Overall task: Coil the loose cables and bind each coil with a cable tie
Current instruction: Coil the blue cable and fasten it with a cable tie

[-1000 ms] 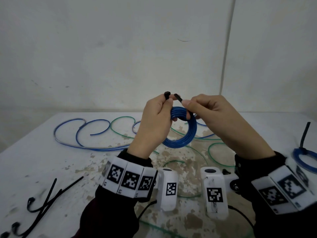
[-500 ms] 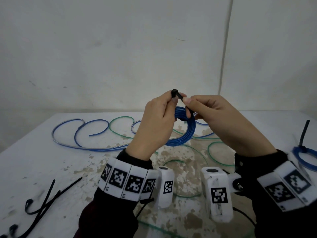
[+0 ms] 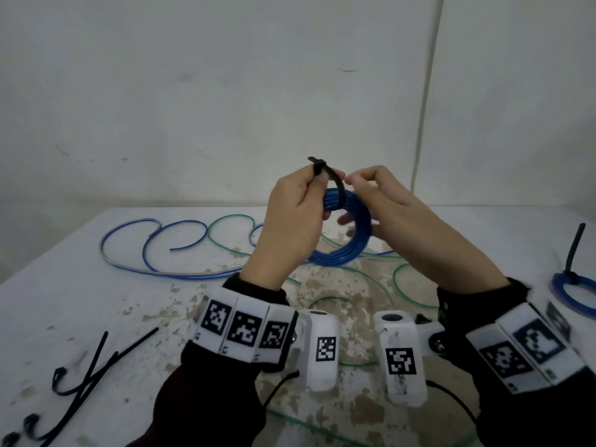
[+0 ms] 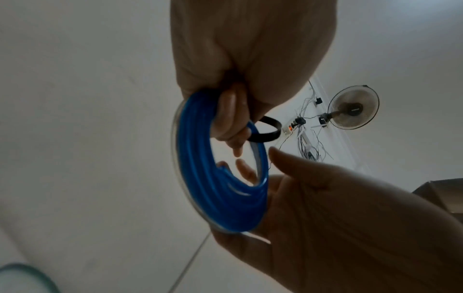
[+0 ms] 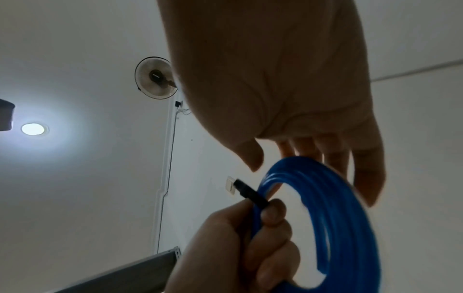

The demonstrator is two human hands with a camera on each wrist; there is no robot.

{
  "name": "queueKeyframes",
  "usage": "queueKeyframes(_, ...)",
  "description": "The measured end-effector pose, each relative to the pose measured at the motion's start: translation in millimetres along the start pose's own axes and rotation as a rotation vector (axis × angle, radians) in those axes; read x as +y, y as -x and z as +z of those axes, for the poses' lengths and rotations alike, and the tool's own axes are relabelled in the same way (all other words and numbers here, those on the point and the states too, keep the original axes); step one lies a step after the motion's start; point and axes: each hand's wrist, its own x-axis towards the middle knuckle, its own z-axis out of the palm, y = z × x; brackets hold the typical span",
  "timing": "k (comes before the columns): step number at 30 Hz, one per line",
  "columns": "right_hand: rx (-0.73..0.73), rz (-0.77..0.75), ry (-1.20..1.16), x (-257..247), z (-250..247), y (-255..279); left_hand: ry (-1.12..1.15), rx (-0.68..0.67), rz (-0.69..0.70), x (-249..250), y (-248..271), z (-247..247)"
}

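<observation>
I hold a blue cable coil [image 3: 351,253] up above the table between both hands. A black cable tie [image 3: 335,185] loops over the coil's top, its tip poking through its head by my left thumb. My left hand [image 3: 309,188] pinches the tie and grips the coil under it. In the right wrist view the left fingers [image 5: 273,210] clamp the tie [image 5: 250,194] against the coil [image 5: 338,208]. My right hand [image 3: 358,185] is relaxed, with its fingers [image 5: 333,156] behind the coil and off the tie. The left wrist view shows the tie's loop [image 4: 268,136] slack around the coil [image 4: 200,188].
Loose blue cable [image 3: 154,250] and green cable [image 3: 225,227] snake over the stained white table [image 3: 64,317]. A bound blue coil [image 3: 574,291] with an upright tie tail lies at the right edge. Spare black ties [image 3: 84,375] lie at the front left.
The tie's tail and head were apart, then met; now the tip is through the head. My right fingers have let go of the tail.
</observation>
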Motion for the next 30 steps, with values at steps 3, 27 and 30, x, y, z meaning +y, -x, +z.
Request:
queueKeyframes(3, -0.097, 0.0, -0.075, 3, 1, 1, 0.086, -0.004, -0.041, 4, -1, -5)
queueKeyframes(27, 0.18, -0.049, -0.169, 10, -18, -11, -0.109, -0.39, -0.018, 7, 11, 1)
queueKeyframes(30, 0.306, -0.077, -0.187, 9, -25, -12, -0.148, -0.465, 0.033, 9, 12, 3)
